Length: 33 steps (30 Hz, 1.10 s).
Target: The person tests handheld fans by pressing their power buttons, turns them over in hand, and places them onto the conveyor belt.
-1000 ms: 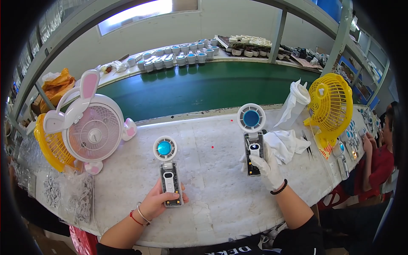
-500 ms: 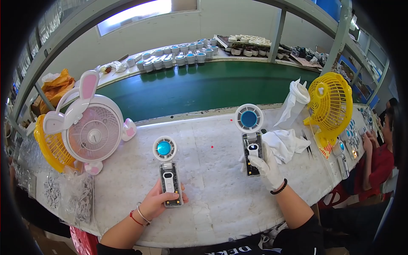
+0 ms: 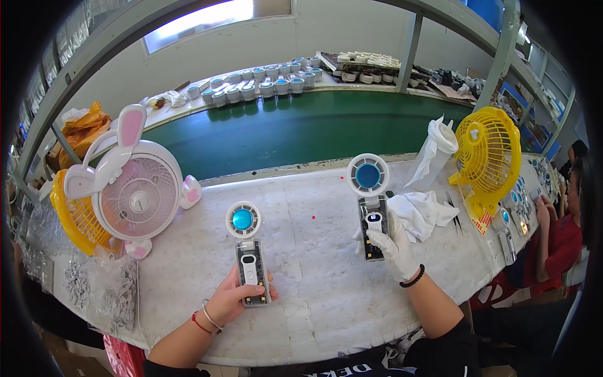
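Two small hand-held fans lie flat on the white worktable [image 3: 314, 295], round white heads pointing away from me. My bare left hand [image 3: 233, 300] grips the black handle of the left fan [image 3: 247, 251], whose centre glows blue. My right hand [image 3: 391, 244], in a white glove with a black band at the wrist, holds the handle of the right fan [image 3: 369, 198]. That fan's blue centre looks blurred. The two fans lie about a hand's width apart.
A white and pink rabbit-eared desk fan [image 3: 135, 188] stands at the left before a yellow fan [image 3: 72, 213]. Another yellow fan [image 3: 487, 160] and white cloths [image 3: 424, 210] are at the right. Behind runs a green conveyor belt [image 3: 301, 132]. A person in red [image 3: 559, 239] works at far right.
The right fan has slid slightly toward me with my gloved hand. My left hand and its fan stay in place.
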Motion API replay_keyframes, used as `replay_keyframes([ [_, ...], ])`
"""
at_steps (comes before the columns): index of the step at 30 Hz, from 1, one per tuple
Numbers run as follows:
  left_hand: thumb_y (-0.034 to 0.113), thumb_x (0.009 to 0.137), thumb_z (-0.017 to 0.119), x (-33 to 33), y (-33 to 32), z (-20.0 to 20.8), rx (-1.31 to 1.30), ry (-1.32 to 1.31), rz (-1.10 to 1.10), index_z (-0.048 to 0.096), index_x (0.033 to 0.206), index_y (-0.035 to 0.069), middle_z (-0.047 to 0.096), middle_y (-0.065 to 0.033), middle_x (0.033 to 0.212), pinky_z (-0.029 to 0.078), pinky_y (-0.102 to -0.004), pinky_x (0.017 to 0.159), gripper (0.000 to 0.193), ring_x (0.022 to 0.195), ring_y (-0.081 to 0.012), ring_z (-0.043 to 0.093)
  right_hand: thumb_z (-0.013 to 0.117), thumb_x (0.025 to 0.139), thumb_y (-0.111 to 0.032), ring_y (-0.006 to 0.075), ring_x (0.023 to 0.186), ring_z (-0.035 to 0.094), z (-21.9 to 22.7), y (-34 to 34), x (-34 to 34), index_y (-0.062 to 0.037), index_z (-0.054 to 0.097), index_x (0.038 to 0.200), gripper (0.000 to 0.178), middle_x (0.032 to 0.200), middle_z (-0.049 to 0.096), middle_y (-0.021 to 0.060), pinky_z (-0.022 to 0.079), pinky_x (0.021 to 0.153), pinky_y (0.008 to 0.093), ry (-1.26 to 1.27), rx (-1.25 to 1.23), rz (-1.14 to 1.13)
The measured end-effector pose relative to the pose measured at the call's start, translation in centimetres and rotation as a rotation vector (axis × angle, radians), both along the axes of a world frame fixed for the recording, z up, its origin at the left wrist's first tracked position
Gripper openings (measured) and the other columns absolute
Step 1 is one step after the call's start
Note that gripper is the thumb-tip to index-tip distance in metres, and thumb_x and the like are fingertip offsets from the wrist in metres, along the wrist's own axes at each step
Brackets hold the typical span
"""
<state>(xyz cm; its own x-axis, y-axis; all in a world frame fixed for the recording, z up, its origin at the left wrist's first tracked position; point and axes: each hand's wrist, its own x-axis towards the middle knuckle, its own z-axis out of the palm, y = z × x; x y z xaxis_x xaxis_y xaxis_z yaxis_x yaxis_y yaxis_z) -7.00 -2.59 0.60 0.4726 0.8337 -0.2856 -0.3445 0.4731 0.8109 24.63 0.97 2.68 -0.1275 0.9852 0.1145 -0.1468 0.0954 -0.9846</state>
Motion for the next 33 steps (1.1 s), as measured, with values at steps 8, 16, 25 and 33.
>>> replay_keyframes([
  [8, 0.000, 0.077, 0.058, -0.1, 0.0, 0.0, 0.000, -0.007, -0.004, 0.030, 0.121, 0.008, 0.053, -0.0110, 0.101, 0.048, -0.0404, 0.078, 0.053, 0.089, -0.0277, 0.060, 0.060, 0.086, -0.019, 0.0102, 0.073, 0.056, 0.1, 0.0, 0.1, -0.0013, 0.039, 0.114, 0.040, 0.089, 0.057, 0.0068, 0.048, 0.063, 0.0251, -0.018, -0.016, 0.026],
  [16, -0.001, 0.077, 0.057, 0.0, -0.1, 0.1, -0.004, -0.007, 0.004, 0.030, 0.121, 0.007, 0.053, -0.0112, 0.100, 0.048, -0.0403, 0.078, 0.052, 0.089, -0.0273, 0.060, 0.061, 0.083, -0.016, 0.0141, 0.071, 0.059, -0.3, 0.3, 0.0, -0.0014, 0.038, 0.115, 0.042, 0.090, 0.057, 0.0092, 0.050, 0.061, 0.0273, 0.005, -0.031, -0.009],
  [25, -0.001, 0.077, 0.057, 0.1, 0.0, 0.2, 0.000, -0.008, 0.002, 0.030, 0.121, 0.007, 0.053, -0.0112, 0.099, 0.048, -0.0400, 0.078, 0.052, 0.088, -0.0271, 0.060, 0.072, 0.073, -0.009, 0.0130, 0.066, 0.057, -0.1, 0.6, -0.1, 0.0007, 0.039, 0.113, 0.053, 0.088, 0.054, 0.0059, 0.050, 0.058, 0.0280, 0.008, -0.155, -0.043],
  [33, 0.000, 0.076, 0.058, 0.1, 0.1, 0.0, -0.001, -0.002, -0.004, 0.030, 0.120, 0.007, 0.053, -0.0111, 0.100, 0.048, -0.0399, 0.078, 0.052, 0.088, -0.0269, 0.060, 0.079, 0.066, -0.018, 0.0099, 0.078, 0.055, -1.0, 1.5, 0.8, 0.0019, 0.043, 0.114, 0.064, 0.094, 0.055, 0.0054, 0.048, 0.065, 0.0243, -0.259, -0.146, -0.098],
])
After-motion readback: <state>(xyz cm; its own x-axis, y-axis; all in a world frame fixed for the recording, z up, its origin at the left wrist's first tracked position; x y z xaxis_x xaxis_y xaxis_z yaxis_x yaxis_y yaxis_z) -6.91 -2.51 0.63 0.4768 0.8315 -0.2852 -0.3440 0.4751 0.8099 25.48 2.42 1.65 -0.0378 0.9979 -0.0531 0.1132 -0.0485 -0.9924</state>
